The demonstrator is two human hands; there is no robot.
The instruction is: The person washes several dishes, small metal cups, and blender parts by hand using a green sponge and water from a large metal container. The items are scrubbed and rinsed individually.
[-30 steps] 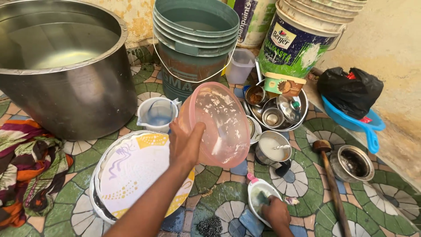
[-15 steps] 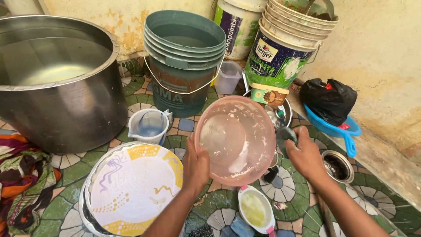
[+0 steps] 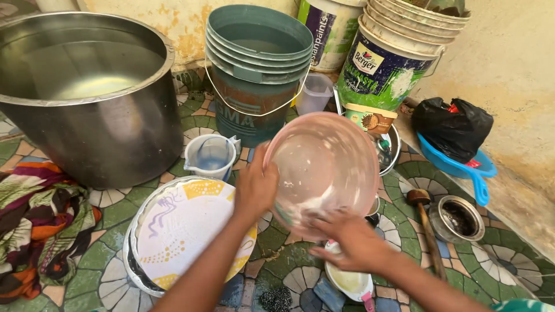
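A translucent pink plastic bowl point(image 3: 326, 164) is tilted up on edge, its soapy inside facing me. My left hand point(image 3: 255, 188) grips its left rim. My right hand point(image 3: 347, 238) lies with spread fingers against the bowl's lower inside; whether it holds a scrubber I cannot tell. Below the hands a small white bowl point(image 3: 348, 281) with yellowish liquid rests on the mosaic floor point(image 3: 503, 260). A round patterned plate point(image 3: 182, 228) lies over a basin at lower left.
A large steel pot point(image 3: 87, 95) with water stands at the left, stacked green buckets point(image 3: 257, 63) and white paint buckets point(image 3: 387, 55) behind. A clear jug point(image 3: 211, 155), steel vessels point(image 3: 459, 216), a wooden ladle point(image 3: 425, 222), a black bag point(image 3: 451, 124) on a blue dustpan, coloured cloth point(image 3: 37, 228).
My right hand rose from the floor bowl, passed the pink bowl's right side and now lies on its lower inside. The view came closer to the bowl.
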